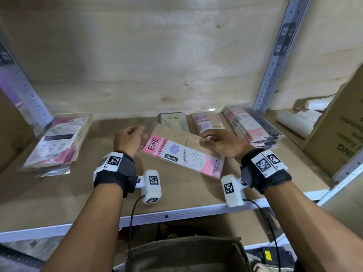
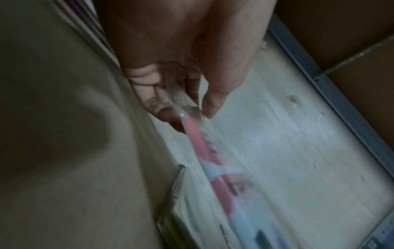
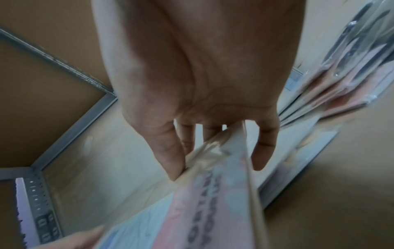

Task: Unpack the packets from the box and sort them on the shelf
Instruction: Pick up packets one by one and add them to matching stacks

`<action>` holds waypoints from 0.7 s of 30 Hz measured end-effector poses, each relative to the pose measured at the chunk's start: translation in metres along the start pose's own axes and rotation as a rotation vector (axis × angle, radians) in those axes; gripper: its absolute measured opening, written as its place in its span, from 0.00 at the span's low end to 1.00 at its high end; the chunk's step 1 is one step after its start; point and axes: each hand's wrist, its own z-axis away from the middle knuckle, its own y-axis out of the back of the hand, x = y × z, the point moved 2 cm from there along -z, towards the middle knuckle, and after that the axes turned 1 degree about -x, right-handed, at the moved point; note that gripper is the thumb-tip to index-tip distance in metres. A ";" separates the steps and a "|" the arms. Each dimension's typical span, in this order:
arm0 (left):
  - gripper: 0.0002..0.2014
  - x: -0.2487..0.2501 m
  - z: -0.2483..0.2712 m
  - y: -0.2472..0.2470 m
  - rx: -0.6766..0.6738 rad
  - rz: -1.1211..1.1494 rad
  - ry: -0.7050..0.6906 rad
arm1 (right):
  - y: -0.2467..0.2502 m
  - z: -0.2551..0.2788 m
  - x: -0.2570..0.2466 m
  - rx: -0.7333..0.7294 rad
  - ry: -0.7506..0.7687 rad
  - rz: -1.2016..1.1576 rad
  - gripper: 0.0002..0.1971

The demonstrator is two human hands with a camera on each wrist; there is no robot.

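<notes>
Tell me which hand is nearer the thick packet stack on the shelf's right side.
Right. The right hand holds the ENE stocking packet just left of that stack; the left hand pinches the packet's far end, farther left.

Bare shelf board (image 1: 94, 185) lies open before my hands. A left stack of packets (image 1: 57, 142) and a right stack (image 1: 253, 126) flank it; two packets (image 1: 173, 119) line the back.

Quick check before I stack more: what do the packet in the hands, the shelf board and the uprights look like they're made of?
Stocking packet: clear glossy plastic sleeve, judging by the glare, over a printed pink card insert. Shelf board: matte brown, probably fibreboard or plywood. Upright: pale painted metal with punched holes.
</notes>
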 end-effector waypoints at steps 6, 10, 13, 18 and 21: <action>0.27 0.007 0.007 0.015 -0.007 -0.322 -0.153 | -0.008 -0.002 -0.001 -0.018 0.003 -0.014 0.12; 0.28 0.015 0.015 0.019 -0.056 -0.297 -0.135 | -0.010 -0.005 0.001 -0.024 -0.001 0.011 0.13; 0.26 0.017 0.018 0.022 -0.110 -0.200 -0.088 | -0.015 -0.006 0.000 -0.047 0.023 0.038 0.13; 0.27 0.019 0.025 0.022 -0.209 0.003 0.003 | -0.019 -0.008 -0.004 -0.050 0.060 0.054 0.12; 0.28 0.019 0.021 0.024 -0.162 -0.045 0.008 | -0.017 -0.008 -0.006 -0.036 0.075 0.008 0.12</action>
